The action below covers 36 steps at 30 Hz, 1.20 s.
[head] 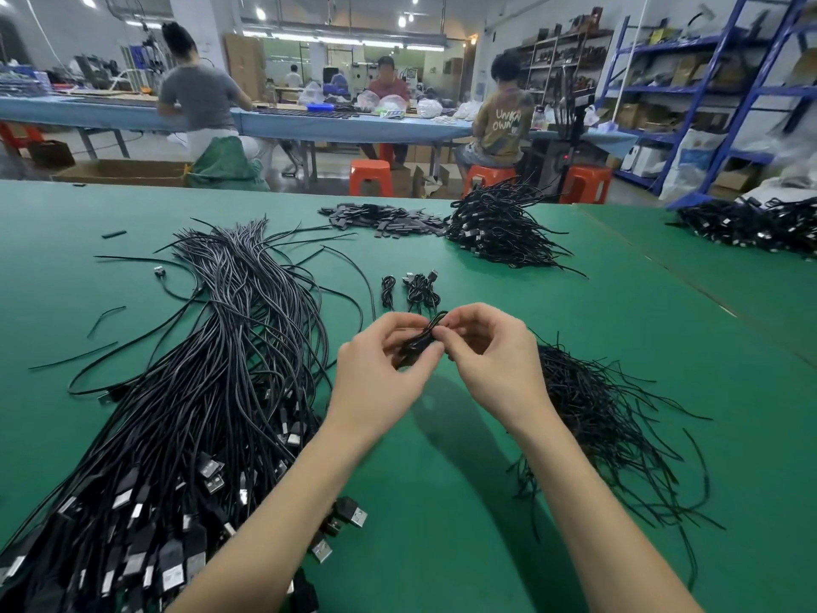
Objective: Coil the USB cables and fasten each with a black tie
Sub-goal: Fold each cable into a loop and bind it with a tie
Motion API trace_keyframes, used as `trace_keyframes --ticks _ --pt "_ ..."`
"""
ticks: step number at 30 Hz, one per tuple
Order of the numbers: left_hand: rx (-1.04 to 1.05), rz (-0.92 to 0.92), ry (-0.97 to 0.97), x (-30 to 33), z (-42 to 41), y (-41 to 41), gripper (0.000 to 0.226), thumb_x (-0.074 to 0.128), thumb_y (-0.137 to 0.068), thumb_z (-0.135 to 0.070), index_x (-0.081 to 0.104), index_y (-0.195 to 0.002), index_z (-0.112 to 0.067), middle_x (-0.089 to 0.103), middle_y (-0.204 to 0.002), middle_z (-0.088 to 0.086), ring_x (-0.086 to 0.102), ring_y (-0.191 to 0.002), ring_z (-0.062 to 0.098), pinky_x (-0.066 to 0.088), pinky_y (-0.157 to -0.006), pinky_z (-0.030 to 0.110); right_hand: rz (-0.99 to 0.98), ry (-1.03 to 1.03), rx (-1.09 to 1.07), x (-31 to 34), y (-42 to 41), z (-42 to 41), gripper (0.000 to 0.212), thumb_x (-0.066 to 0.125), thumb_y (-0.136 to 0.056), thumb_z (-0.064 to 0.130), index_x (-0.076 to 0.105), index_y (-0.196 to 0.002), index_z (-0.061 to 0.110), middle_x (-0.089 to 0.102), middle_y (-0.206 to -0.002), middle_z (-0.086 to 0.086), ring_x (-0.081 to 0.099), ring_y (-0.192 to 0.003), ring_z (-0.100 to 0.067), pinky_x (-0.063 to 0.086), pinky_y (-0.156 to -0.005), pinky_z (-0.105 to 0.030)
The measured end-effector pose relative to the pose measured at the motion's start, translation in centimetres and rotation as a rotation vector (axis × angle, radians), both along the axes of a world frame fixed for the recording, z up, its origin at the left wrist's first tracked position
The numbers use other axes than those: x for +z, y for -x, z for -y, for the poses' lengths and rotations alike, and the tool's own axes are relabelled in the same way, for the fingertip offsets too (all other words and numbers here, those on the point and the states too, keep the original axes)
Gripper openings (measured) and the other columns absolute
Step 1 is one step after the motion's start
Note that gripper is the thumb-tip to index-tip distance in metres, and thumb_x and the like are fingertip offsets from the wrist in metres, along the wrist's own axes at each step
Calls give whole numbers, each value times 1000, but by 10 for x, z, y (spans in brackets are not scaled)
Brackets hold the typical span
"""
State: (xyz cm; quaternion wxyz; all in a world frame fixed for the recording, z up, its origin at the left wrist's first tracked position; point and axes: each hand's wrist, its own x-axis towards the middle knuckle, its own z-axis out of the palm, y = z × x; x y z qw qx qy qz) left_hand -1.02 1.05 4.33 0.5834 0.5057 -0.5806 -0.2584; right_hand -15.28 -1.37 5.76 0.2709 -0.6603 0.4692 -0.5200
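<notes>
Both hands up at centre over the green bench (486, 502): left hand (380, 369) w/ fingers curled round a small coiled cable (420, 340), right hand (495, 356) pinching the coil's top end, thumb & forefinger tips closed on it. Big pile of loose USB cables (212, 391) at 9 o'clock, plugs nearest the camera. Heap of thin black ties (592, 418) at 3 o'clock. Two finished coils (413, 292) at 12, just beyond the hands. Bundled heap (499, 230) further, approx 1 o'clock.
</notes>
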Motion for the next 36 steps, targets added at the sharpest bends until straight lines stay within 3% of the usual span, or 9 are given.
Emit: trace_keyframes --ticks 5,11,17,22,23,25,28,31,36 --pt "-264 -689 -488 15 4 -5 17 67 -94 -20 70 -93 -3 72 -81 11 66 -66 16 58 -66 23 -117 248 78 -2 -2 -2 14 75 -89 9 68 -88 21 72 -81 12 70 -74 -9 55 -75 -19" --pt "-404 -858 -536 20 3 -17 14 71 -81 -10 69 -92 -2 69 -77 9 65 -65 14 59 -64 22 -21 163 137 -1 -1 -2 13 76 -88 5 70 -86 17 73 -79 10 69 -71 -7 54 -73 -19" --pt "-281 -551 -90 13 1 -5 22 79 -73 -10 68 -91 -14 73 -81 -2 67 -75 9 53 -74 18 746 -417 358 10 -1 -2 12 79 -70 7 74 -81 8 69 -72 -4 63 -60 -11 55 -65 -18" --pt "-151 213 363 6 1 -18 16 75 -85 -9 66 -91 -21 72 -91 -7 70 -92 16 54 -86 29 1151 -1056 590 10 14 -3 34 86 -58 -13 69 -87 -14 65 -78 -20 65 -58 -18 58 -54 -20" --pt "-153 231 361 6 1 -19 15 75 -85 -10 67 -91 -21 72 -91 -7 70 -91 15 54 -85 28 1134 -1054 597 10 15 -3 35 86 -60 -12 68 -89 -14 65 -78 -19 65 -59 -18 58 -54 -20" --pt "-216 6 207 8 2 -16 17 77 -83 -8 68 -91 -20 74 -88 -6 71 -86 10 54 -80 22 920 -892 514 11 14 -2 24 78 -74 -2 68 -96 -6 67 -81 -14 66 -61 -15 58 -58 -19" --pt "-238 -347 -86 4 7 -15 19 81 -79 -13 71 -92 -21 77 -85 -1 71 -79 9 52 -79 22 393 -422 348 15 18 -1 13 67 -94 2 69 -105 9 74 -95 -6 71 -74 -17 60 -71 -26" --pt "-263 -494 -211 1 9 -18 32 83 -67 -28 72 -95 -18 77 -85 3 70 -75 11 52 -78 25 -194 49 230 12 25 -3 22 70 -91 6 71 -103 24 74 -103 13 71 -85 -12 59 -78 -26" --pt "-288 -504 -245 -1 10 -19 29 86 -68 -25 74 -92 -17 77 -91 6 71 -79 13 51 -81 26 -323 252 168 9 21 -2 8 79 -88 21 76 -93 26 73 -88 16 67 -78 -10 56 -70 -29"
